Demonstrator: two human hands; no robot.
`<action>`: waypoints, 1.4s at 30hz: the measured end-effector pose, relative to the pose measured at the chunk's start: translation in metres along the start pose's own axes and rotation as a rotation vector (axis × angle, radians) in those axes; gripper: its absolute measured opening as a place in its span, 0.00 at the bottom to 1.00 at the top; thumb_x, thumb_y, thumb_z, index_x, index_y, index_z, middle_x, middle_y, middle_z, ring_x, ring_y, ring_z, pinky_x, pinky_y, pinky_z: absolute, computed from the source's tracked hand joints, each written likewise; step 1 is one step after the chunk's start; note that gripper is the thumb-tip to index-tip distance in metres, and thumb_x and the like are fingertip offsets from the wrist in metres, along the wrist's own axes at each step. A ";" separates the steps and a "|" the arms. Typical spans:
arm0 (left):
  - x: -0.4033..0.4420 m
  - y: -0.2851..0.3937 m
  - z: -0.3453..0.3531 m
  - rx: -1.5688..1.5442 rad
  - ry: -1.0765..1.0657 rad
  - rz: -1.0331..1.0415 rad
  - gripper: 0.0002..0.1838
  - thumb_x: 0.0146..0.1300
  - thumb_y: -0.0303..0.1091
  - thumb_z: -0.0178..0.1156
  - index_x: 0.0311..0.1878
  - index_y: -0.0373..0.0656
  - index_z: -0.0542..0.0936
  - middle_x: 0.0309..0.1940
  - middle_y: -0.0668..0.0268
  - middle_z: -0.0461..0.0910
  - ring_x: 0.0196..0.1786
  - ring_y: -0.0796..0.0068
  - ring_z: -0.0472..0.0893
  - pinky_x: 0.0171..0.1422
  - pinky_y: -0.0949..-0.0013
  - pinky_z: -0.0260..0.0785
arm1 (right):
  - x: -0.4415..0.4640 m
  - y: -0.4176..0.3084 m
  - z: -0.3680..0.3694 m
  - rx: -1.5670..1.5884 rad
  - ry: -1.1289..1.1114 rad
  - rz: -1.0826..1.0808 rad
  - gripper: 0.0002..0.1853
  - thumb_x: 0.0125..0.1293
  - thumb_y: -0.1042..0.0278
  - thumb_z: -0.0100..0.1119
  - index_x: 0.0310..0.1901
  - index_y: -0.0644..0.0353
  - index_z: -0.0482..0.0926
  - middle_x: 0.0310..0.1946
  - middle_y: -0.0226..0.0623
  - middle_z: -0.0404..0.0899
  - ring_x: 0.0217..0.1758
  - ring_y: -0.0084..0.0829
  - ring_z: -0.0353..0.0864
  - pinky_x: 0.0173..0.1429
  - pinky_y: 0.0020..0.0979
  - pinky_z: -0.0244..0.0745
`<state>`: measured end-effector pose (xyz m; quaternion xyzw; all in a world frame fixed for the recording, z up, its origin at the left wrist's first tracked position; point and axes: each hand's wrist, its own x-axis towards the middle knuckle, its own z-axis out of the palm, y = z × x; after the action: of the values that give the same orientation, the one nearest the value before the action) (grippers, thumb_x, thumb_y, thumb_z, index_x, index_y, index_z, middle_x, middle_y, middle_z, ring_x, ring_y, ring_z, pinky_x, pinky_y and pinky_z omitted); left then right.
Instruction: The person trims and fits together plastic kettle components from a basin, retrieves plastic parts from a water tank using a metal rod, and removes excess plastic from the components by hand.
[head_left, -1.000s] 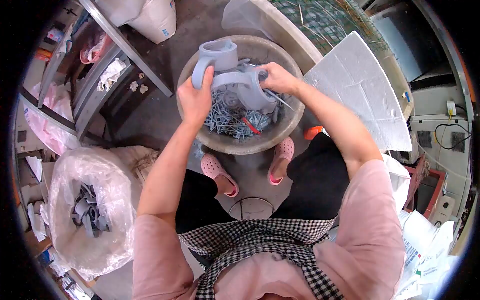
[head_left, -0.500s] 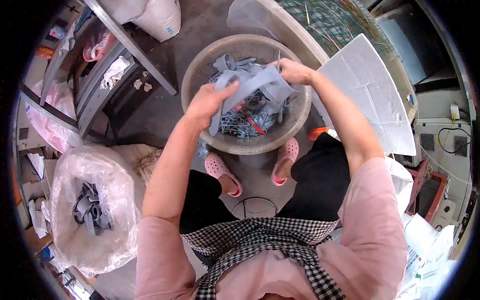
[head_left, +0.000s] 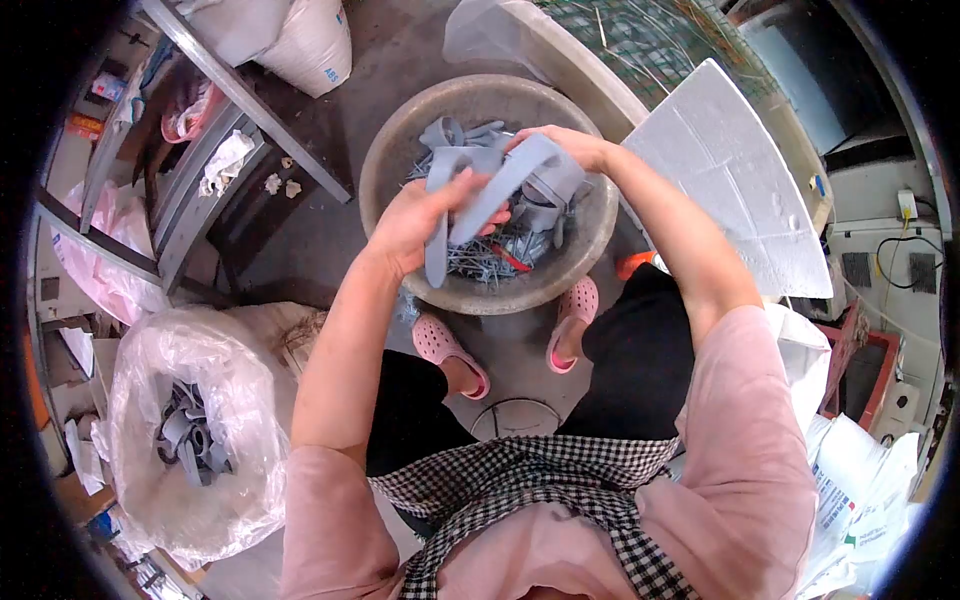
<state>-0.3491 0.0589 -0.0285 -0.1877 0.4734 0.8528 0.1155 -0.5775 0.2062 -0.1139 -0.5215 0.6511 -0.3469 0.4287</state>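
Note:
Over a round basin [head_left: 388,150], my left hand [head_left: 412,222] is closed on a grey curved plastic piece [head_left: 437,255], whose long end hangs down past the thumb. My right hand [head_left: 572,148] is closed at the upper end of another grey plastic strip [head_left: 502,195], which slants down toward the left fingers. Some fingertips of both hands are hidden behind the pieces. Under them in the basin lie more grey curved pieces [head_left: 548,190], a heap of thin grey sticks [head_left: 478,262] and a red item [head_left: 513,258], its kind unclear.
A plastic-lined sack [head_left: 235,500] with grey pieces inside stands at lower left. A metal frame [head_left: 255,100] is at upper left, near a white sack [head_left: 312,50]. At right leans a white foam board [head_left: 720,180]. An orange object [head_left: 634,263] lies beside the basin.
My right hand has shifted slightly left and down, turning its grey strip steeper. The left hand's piece has moved slightly lower. A thin pointed thing by the right hand no longer shows.

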 end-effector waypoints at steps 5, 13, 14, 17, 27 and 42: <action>0.001 -0.011 0.007 0.233 0.021 0.121 0.22 0.66 0.39 0.52 0.55 0.30 0.70 0.40 0.51 0.80 0.43 0.64 0.81 0.47 0.69 0.75 | 0.007 0.002 0.009 -0.183 0.000 -0.045 0.20 0.50 0.68 0.64 0.47 0.61 0.75 0.44 0.39 0.79 0.47 0.29 0.77 0.50 0.33 0.71; -0.007 -0.011 0.016 0.163 -0.061 0.080 0.23 0.60 0.24 0.55 0.59 0.28 0.66 0.40 0.51 0.80 0.43 0.63 0.82 0.47 0.67 0.74 | 0.015 -0.017 0.020 -0.129 -0.035 -0.011 0.21 0.48 0.70 0.64 0.46 0.62 0.75 0.40 0.37 0.79 0.45 0.28 0.76 0.50 0.31 0.69; -0.007 -0.011 0.017 0.162 -0.094 0.083 0.23 0.59 0.22 0.56 0.59 0.28 0.66 0.41 0.50 0.80 0.44 0.62 0.81 0.50 0.66 0.74 | 0.014 -0.020 0.020 -0.086 -0.061 0.006 0.21 0.47 0.69 0.64 0.46 0.62 0.75 0.40 0.37 0.79 0.45 0.27 0.76 0.49 0.30 0.70; -0.003 -0.016 0.011 0.087 -0.222 0.114 0.29 0.55 0.20 0.58 0.62 0.33 0.63 0.46 0.47 0.78 0.49 0.59 0.79 0.55 0.61 0.72 | 0.016 -0.019 0.020 -0.103 -0.097 -0.047 0.22 0.47 0.67 0.64 0.46 0.62 0.75 0.41 0.36 0.78 0.45 0.26 0.75 0.50 0.30 0.69; -0.010 -0.014 0.015 0.032 -0.146 0.094 0.24 0.55 0.20 0.59 0.56 0.31 0.66 0.42 0.50 0.79 0.46 0.61 0.81 0.54 0.63 0.72 | 0.021 -0.031 0.025 -0.117 -0.189 0.045 0.22 0.51 0.66 0.61 0.49 0.61 0.74 0.42 0.37 0.78 0.47 0.28 0.75 0.51 0.32 0.68; -0.116 0.034 -0.023 0.252 0.485 0.332 0.17 0.61 0.33 0.59 0.49 0.33 0.73 0.34 0.59 0.80 0.31 0.74 0.79 0.35 0.76 0.72 | 0.012 -0.026 0.000 0.307 0.144 0.172 0.30 0.53 0.61 0.66 0.57 0.60 0.70 0.45 0.41 0.78 0.46 0.27 0.77 0.51 0.30 0.72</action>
<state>-0.2518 0.0191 0.0358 -0.2898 0.6134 0.7250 -0.1192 -0.5686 0.1892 -0.0930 -0.3663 0.6617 -0.4405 0.4837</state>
